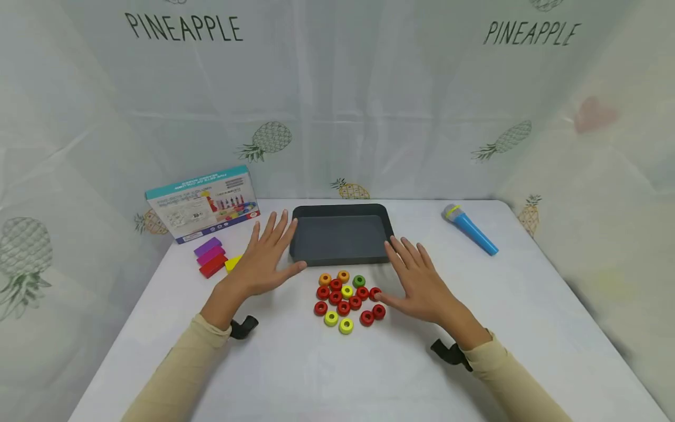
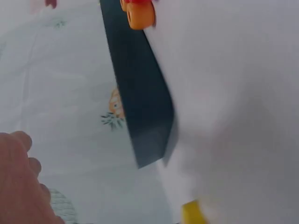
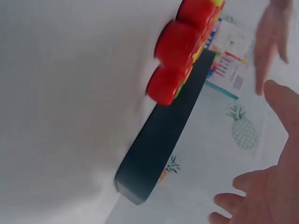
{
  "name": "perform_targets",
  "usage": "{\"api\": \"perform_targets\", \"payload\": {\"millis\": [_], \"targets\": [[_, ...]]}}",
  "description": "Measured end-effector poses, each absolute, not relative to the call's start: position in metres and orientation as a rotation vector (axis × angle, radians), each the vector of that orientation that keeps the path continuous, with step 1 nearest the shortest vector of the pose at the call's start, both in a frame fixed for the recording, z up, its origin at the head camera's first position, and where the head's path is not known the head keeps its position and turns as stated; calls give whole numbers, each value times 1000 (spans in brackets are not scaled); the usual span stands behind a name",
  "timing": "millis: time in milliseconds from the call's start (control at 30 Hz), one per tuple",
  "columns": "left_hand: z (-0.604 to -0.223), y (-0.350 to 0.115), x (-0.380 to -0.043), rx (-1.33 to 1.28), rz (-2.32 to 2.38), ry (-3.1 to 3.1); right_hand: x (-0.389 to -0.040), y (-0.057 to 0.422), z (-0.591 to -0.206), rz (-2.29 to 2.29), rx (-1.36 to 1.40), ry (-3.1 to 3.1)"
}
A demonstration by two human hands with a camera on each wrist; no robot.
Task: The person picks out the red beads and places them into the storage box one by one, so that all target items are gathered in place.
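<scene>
While the left hand [image 1: 262, 265] and right hand [image 1: 420, 286] spread empty, pierced round red, yellow, orange and green beads [image 1: 355, 306] lie between them, near side of a dark rectangular tray [image 1: 341, 236], presumably for easy reach.

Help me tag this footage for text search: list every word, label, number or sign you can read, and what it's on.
"PINEAPPLE": upper left of the cloth.
"PINEAPPLE": upper right of the same cloth.
Box: along its top, perhaps "FIVE SETS OF COLUMN"; other print too small and blurred to read.
Tray, rings, microphone: no text seen.
</scene>
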State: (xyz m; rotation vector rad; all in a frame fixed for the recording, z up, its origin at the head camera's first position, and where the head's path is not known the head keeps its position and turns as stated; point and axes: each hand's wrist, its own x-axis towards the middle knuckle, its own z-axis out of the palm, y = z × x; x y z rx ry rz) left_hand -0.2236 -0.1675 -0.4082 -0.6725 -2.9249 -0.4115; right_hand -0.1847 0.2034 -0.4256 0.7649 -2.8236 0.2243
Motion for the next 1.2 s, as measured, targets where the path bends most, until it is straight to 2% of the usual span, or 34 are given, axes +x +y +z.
{"api": "perform_targets", "payload": {"millis": [267, 633, 1200], "targets": [[-434, -173, -237, -440, -1053, -3016, -171, 202, -437, 569, 721, -2875], [-453, -165, -254, -182, -1351, -3006, -155, 200, -444, 806, 704, -2875], [-470, -165, -264, -262, -1620, -2888, -152, 194, -454, 900, 785, -2894]]}}
